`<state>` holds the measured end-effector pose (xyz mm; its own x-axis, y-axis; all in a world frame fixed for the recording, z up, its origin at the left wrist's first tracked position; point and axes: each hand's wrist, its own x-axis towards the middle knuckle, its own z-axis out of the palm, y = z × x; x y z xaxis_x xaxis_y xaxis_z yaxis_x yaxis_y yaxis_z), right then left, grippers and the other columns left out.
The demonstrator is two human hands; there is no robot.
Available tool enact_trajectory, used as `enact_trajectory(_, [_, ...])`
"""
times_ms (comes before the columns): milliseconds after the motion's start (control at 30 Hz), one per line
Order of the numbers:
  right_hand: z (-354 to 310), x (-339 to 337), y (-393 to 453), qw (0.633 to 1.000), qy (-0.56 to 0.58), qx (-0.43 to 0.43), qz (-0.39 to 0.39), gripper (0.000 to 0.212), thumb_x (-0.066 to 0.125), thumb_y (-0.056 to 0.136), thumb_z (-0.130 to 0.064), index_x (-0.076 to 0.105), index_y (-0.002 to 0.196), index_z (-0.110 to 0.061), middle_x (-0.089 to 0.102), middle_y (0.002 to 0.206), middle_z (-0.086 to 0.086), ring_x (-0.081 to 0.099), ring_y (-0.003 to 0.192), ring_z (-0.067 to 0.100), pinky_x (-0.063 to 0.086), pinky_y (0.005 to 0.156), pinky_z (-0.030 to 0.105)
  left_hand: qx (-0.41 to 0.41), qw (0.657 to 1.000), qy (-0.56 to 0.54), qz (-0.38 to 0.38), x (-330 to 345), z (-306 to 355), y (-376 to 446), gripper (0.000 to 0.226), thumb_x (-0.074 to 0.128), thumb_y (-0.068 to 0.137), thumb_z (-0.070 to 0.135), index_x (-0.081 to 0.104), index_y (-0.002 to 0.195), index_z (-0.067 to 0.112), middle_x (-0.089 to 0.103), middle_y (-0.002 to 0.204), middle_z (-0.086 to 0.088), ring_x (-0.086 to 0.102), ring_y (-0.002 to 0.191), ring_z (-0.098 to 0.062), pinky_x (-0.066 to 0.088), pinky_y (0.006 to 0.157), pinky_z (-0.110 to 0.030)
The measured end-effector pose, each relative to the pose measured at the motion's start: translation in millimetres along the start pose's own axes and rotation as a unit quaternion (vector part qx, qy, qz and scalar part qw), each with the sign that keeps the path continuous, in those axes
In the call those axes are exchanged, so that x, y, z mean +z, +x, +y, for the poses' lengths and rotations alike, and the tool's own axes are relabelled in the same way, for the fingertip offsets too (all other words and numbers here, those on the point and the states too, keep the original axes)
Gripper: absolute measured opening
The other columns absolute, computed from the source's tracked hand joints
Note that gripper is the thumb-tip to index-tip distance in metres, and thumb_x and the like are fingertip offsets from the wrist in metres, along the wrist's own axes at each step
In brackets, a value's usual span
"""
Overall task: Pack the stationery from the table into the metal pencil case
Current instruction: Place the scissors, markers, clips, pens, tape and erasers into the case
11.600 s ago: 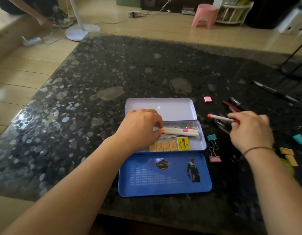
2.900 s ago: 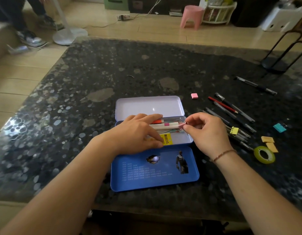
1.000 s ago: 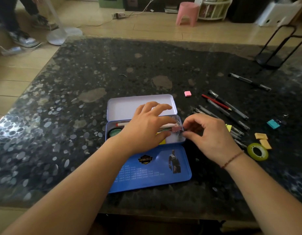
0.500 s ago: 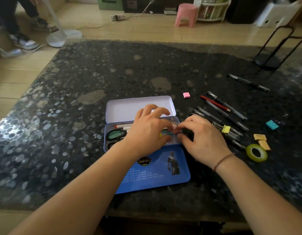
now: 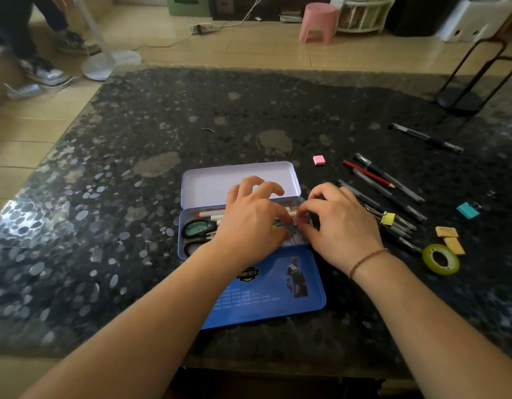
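Observation:
The metal pencil case (image 5: 240, 182) lies open on the dark table, its blue lid (image 5: 278, 289) flat in front of it. Inside its left end lie green-handled scissors (image 5: 197, 228) and white markers (image 5: 208, 215). My left hand (image 5: 254, 223) rests over the middle of the case, fingers curled onto the contents. My right hand (image 5: 341, 226) is at the case's right end, its fingertips pinching a pink binder clip (image 5: 295, 220) next to a teal one (image 5: 290, 228). What lies under both hands is hidden.
To the right lie several pens (image 5: 387, 185), a red pencil (image 5: 367, 174), a yellow clip (image 5: 388, 218), a teal clip (image 5: 468, 211), orange erasers (image 5: 447, 233), a green tape roll (image 5: 440, 259), a pink eraser (image 5: 318, 160) and a lone pen (image 5: 424, 137). A black wire stand (image 5: 462, 99) stands far right.
Over the last second my left hand slid right, uncovering the scissors. My right hand stayed at the case's right end with the pink clip; the two hands' fingertips now meet there.

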<state>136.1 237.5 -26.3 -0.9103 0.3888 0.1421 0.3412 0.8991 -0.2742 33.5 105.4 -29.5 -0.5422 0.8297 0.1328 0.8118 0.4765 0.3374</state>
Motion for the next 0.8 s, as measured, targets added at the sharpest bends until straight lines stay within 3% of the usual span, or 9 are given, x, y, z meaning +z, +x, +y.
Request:
enact_trajectory(167, [0, 1, 3, 1.000, 0.003, -0.002, -0.007, 0.019, 0.065, 0.085, -0.036, 0.065, 0.101, -0.027, 0.052, 0.110, -0.007, 0.045, 0.101, 0.015, 0.047, 0.066, 0.030, -0.018, 1.000, 0.018, -0.017, -3, 3, -2, 0.015, 0.069, 0.077, 0.039, 0.075, 0.091, 0.036, 0.041, 0.145, 0.009, 0.015, 0.140, -0.027, 0.009, 0.113, -0.049])
enact_trajectory(333, [4, -9, 1, 0.995, 0.087, -0.007, 0.050, 0.019, 0.065, 0.084, -0.028, 0.067, 0.103, -0.024, 0.057, 0.101, -0.006, 0.049, 0.095, 0.014, 0.043, 0.069, 0.028, -0.013, 1.000, -0.017, 0.006, -11, 3, -3, 0.012, 0.066, 0.077, 0.029, 0.073, 0.083, 0.036, 0.051, 0.136, 0.012, 0.025, 0.134, -0.025, 0.019, 0.104, -0.046])
enact_trajectory(433, [7, -13, 0, 0.995, 0.099, -0.011, 0.029, 0.018, 0.063, 0.086, -0.029, 0.068, 0.103, -0.027, 0.058, 0.101, -0.008, 0.050, 0.097, 0.012, 0.045, 0.073, 0.029, 0.054, 0.998, -0.022, 0.005, -13, 1, -7, 0.012, 0.062, 0.077, 0.030, 0.073, 0.080, 0.034, 0.061, 0.121, 0.016, 0.037, 0.122, -0.023, 0.027, 0.093, -0.043])
enact_trajectory(567, [12, -14, -3, 0.995, 0.098, -0.018, -0.022, 0.016, 0.061, 0.087, -0.028, 0.069, 0.101, -0.029, 0.063, 0.101, -0.009, 0.051, 0.098, 0.012, 0.044, 0.078, 0.028, 0.109, 0.992, -0.021, -0.060, -19, -4, -11, 0.011, 0.064, 0.081, 0.028, 0.072, 0.087, 0.033, 0.070, 0.097, 0.015, 0.048, 0.104, -0.015, 0.035, 0.089, -0.040])
enact_trajectory(700, [13, -12, -3, 0.993, 0.112, -0.017, -0.024, 0.013, 0.061, 0.087, -0.030, 0.069, 0.098, -0.031, 0.064, 0.098, -0.010, 0.052, 0.096, 0.012, 0.046, 0.079, 0.029, 0.089, 0.985, -0.105, -0.107, -24, -7, -8, 0.017, 0.067, 0.084, 0.017, 0.069, 0.097, 0.026, 0.068, 0.092, 0.009, 0.057, 0.084, -0.008, 0.049, 0.080, -0.028])
enact_trajectory(800, [10, -12, -3, 0.990, 0.133, -0.035, -0.028, 0.016, 0.063, 0.086, -0.037, 0.069, 0.100, -0.031, 0.064, 0.094, -0.012, 0.055, 0.093, 0.010, 0.050, 0.078, 0.034, 0.042, 0.984, -0.163, -0.064, -26, -7, -2, 0.021, 0.069, 0.081, 0.010, 0.067, 0.096, 0.025, 0.065, 0.082, 0.013, 0.055, 0.073, -0.002, 0.044, 0.070, -0.016])
